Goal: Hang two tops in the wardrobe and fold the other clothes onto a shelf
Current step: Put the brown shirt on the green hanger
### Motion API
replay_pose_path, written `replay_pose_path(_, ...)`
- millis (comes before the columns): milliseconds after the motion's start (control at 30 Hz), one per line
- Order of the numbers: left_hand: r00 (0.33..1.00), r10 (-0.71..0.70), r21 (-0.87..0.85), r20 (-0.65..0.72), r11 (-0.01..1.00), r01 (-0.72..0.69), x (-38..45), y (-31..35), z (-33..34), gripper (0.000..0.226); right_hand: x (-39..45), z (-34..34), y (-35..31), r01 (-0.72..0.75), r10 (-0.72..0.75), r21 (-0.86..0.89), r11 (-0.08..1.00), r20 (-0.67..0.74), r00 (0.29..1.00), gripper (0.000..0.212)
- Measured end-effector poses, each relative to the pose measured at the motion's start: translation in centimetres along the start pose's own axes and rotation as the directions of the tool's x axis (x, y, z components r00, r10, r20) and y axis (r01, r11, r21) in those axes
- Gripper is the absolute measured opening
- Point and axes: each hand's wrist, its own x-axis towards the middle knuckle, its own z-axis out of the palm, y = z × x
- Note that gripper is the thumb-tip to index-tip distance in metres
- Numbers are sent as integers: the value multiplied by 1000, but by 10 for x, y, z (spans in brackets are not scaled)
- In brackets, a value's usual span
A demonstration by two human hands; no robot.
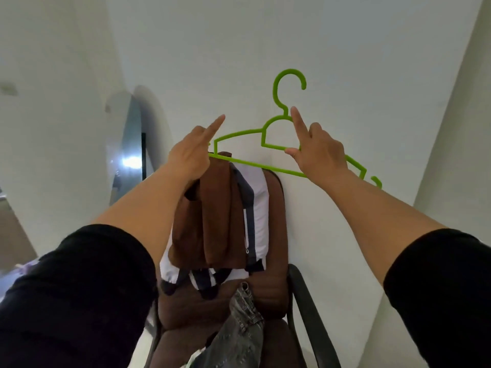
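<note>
A bright green plastic hanger (240, 134) is held up in front of a white wall, tilted down to the right. My right hand (316, 150) grips its middle, thumb under the inner bar and forefinger pointing up along the neck. My left hand (191, 152) grips the hanger's left end together with a brown garment (210, 216), forefinger stretched out. The brown garment hangs down folded from that end. Behind it a white top with dark navy stripes (256, 197) drapes over a chair back.
A brown padded chair (268, 293) with black armrests (305, 309) stands against the wall below my hands. Grey denim clothing (236, 330) lies on its seat. An oval mirror (127, 147) leans at the left. White walls close in on both sides.
</note>
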Motion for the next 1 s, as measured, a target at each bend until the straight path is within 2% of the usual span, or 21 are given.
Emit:
replay_pose_path(200,986,-123,79,116,990,114,2,-37,25,67,16,33,-9,-89,88,35,995,13,996,79)
replay_pose_path(467,977,-69,130,202,991,43,21,-66,46,62,32,60,-39,-206,207,74,976,-6,978,79)
replay_pose_path(667,952,-162,154,260,980,125,44,-77,75,58,41,88,-49,-228,228,37,973,8,974,79)
replay_pose_path(1000,898,-306,208,317,946,249,116,-77,153,68,99,167,-18,-217,215,17,976,60,975,79)
